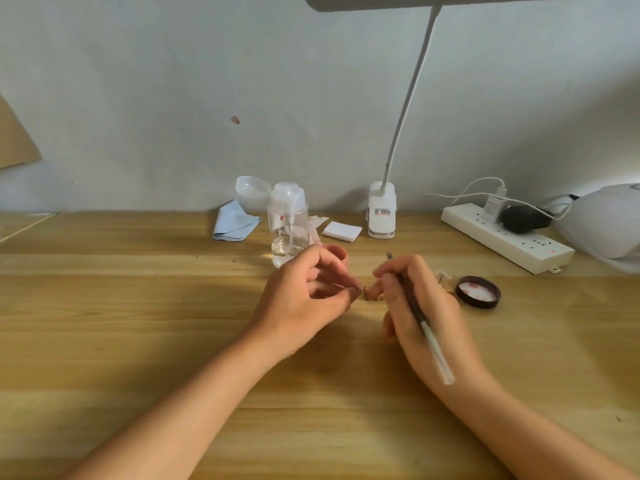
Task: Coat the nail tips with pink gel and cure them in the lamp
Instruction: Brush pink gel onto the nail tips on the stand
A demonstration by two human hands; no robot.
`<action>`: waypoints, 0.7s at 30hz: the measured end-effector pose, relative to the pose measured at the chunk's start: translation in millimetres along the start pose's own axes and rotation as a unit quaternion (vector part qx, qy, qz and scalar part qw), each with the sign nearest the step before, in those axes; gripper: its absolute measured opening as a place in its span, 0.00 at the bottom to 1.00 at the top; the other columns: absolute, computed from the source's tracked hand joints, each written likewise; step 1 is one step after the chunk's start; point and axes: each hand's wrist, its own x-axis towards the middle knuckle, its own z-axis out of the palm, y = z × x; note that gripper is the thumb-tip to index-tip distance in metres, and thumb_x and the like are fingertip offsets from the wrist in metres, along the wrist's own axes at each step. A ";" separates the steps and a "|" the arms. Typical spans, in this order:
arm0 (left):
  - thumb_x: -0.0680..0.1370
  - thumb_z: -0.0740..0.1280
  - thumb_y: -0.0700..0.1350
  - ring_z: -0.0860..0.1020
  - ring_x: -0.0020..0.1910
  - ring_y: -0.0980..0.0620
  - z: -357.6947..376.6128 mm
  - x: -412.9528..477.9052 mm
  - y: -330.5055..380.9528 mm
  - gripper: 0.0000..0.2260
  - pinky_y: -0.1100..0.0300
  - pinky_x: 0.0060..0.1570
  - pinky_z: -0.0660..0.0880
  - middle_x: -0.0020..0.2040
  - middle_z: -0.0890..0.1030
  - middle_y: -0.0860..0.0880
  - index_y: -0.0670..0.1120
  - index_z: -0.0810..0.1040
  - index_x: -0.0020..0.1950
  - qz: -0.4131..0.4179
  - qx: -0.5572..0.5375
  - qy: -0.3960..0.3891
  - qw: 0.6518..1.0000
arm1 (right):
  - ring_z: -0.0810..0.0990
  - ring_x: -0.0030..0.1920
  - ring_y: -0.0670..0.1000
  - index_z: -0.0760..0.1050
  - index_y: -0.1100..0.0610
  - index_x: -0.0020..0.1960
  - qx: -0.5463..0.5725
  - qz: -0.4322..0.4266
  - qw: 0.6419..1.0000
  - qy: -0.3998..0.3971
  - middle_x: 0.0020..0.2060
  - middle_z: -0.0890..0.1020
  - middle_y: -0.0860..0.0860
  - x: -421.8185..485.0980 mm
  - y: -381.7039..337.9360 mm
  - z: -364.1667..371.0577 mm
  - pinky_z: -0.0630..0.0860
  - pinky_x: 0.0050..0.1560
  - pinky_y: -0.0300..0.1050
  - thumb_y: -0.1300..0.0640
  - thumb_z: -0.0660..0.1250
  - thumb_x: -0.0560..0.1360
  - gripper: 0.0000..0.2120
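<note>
Left hand [304,296] pinches a small blurred nail tip [370,294] low over mid table [138,306]. Right hand [438,308] grips brush [420,318], fingertips meeting the tip too. Dark lid [478,292] just right; curing lamp [606,223] at far right edge.

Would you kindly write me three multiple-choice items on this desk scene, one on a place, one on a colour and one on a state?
1. Where does the dark lid lie relative to the right hand?
A. to its right
B. to its left
C. under it

2. What colour is the folded cloth near the wall?
A. red
B. blue
C. black

3. What is the right hand doing?
A. lying flat, empty
B. making an empty fist
C. gripping a brush

Answers:
1 A, the lid sits just beyond that hand's right side.
2 B, the cloth is pale blue.
3 C, the fingers curl round the brush's handle.
</note>
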 end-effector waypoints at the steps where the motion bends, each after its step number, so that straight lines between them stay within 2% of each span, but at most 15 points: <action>1: 0.70 0.78 0.34 0.85 0.40 0.56 1.1 -0.3 1.0 0.12 0.67 0.41 0.77 0.52 0.84 0.49 0.48 0.78 0.43 -0.008 -0.011 -0.002 1.000 | 0.78 0.32 0.47 0.71 0.58 0.54 -0.020 -0.014 1.000 -0.005 0.42 0.81 0.48 -0.1 0.7 0.0 0.76 0.34 0.40 0.64 0.63 0.80 0.04; 4: 0.70 0.77 0.33 0.85 0.42 0.54 3.2 -1.4 4.2 0.11 0.67 0.42 0.77 0.52 0.84 0.45 0.44 0.78 0.45 -0.034 -0.039 -0.002 0.999 | 0.78 0.37 0.51 0.68 0.59 0.55 -0.028 -0.033 0.999 -0.026 0.46 0.79 0.47 0.1 1.8 -0.6 0.78 0.40 0.48 0.67 0.69 0.75 0.13; 8: 0.70 0.78 0.35 0.85 0.44 0.53 4.3 -0.3 6.8 0.12 0.67 0.44 0.78 0.49 0.86 0.46 0.43 0.80 0.49 -0.063 -0.041 -0.011 0.997 | 0.79 0.36 0.49 0.67 0.57 0.54 -0.062 -0.083 0.995 -0.003 0.44 0.78 0.44 1.3 7.8 3.4 0.78 0.36 0.45 0.66 0.73 0.73 0.17; 11: 0.70 0.78 0.36 0.85 0.45 0.55 2.6 0.0 8.5 0.11 0.67 0.45 0.77 0.50 0.85 0.47 0.43 0.81 0.49 -0.083 -0.048 -0.019 0.995 | 0.82 0.40 0.45 0.66 0.54 0.54 -0.070 -0.112 0.991 0.018 0.42 0.79 0.42 1.9 12.0 5.8 0.79 0.36 0.42 0.65 0.74 0.73 0.19; 14: 0.70 0.78 0.36 0.85 0.47 0.55 1.1 -0.3 11.6 0.12 0.67 0.45 0.78 0.50 0.86 0.48 0.43 0.81 0.50 -0.094 -0.058 -0.032 0.993 | 0.83 0.44 0.45 0.66 0.52 0.54 -0.064 -0.120 0.990 0.035 0.41 0.79 0.41 1.7 14.4 7.1 0.80 0.38 0.44 0.66 0.74 0.72 0.20; 18: 0.71 0.76 0.35 0.85 0.47 0.55 1.2 1.9 14.7 0.10 0.67 0.44 0.78 0.55 0.84 0.45 0.43 0.82 0.49 -0.112 -0.081 -0.037 0.990 | 0.83 0.43 0.45 0.66 0.54 0.53 -0.087 -0.132 0.986 0.044 0.42 0.79 0.42 2.1 12.2 3.7 0.81 0.39 0.42 0.64 0.74 0.73 0.19; 21: 0.71 0.76 0.34 0.85 0.45 0.56 0.9 2.3 15.7 0.10 0.67 0.41 0.78 0.52 0.85 0.45 0.43 0.81 0.49 -0.130 -0.106 -0.034 0.985 | 0.83 0.43 0.46 0.67 0.56 0.53 -0.103 -0.142 0.984 0.042 0.43 0.80 0.45 -0.1 5.4 0.7 0.81 0.41 0.42 0.62 0.73 0.74 0.15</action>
